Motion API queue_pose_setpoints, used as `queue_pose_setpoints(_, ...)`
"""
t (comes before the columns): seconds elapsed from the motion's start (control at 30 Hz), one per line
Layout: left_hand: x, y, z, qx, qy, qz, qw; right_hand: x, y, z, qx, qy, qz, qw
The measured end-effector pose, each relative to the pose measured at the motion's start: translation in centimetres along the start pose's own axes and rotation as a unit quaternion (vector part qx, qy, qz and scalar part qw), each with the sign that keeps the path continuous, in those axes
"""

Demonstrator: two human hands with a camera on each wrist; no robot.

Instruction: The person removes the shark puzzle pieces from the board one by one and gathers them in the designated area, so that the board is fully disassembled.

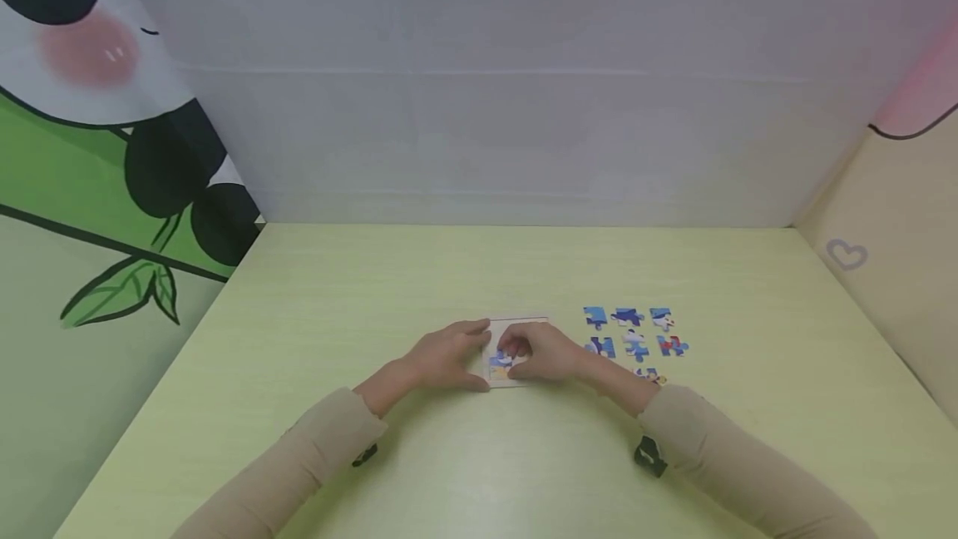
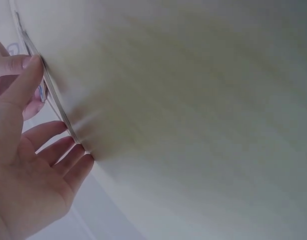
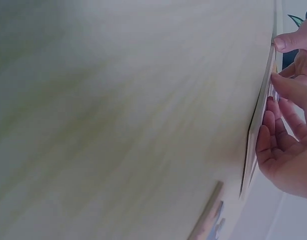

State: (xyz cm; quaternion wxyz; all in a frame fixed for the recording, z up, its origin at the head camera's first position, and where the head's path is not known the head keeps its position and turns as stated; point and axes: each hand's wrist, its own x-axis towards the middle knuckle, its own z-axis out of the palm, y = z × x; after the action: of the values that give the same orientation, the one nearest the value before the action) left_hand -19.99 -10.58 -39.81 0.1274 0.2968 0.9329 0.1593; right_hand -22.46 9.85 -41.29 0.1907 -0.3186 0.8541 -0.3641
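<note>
A small, shallow puzzle board (image 1: 530, 320) with a pale frame lies flat on the table. My left hand (image 1: 449, 356) rests at its left side, the fingers extended and the fingertips and thumb touching the board's edge. Over the board my right hand (image 1: 550, 352) has curled fingers and pinches a small jigsaw piece (image 2: 42, 92) between thumb and fingers. Blue and yellow picture pieces (image 1: 500, 364) show at the board's lower left, partly covered by the right hand. How the pinched piece sits against them cannot be told.
Several loose jigsaw pieces, such as a blue one (image 1: 595, 317) and a red-and-blue one (image 1: 673, 346), lie right of the board. One piece (image 1: 651, 375) is partly behind the right forearm. A grey wall (image 1: 524, 148) backs the pale table (image 1: 337, 273); painted panels flank it.
</note>
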Motion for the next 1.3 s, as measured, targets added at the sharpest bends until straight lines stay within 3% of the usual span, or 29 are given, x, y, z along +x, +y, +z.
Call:
queue_pose_setpoints(0.53,-0.2,0.5,-0.3,-0.015,0.0,0.008,0.9999,-0.1,-0.6,-0.3,0.035,0.027,-0.026,0.999)
queue_pose_setpoints(0.93,-0.1,0.6,-0.4,-0.016,-0.004,0.007,0.9998,-0.7,-0.8,-1.0,0.054,0.043,0.003,0.998)
queue_pose_setpoints(1.3,0.3,0.0,-0.1,-0.004,-0.01,0.003,0.9999,-4.3,1.7,-4.5,0.04,0.068,0.007,0.997)
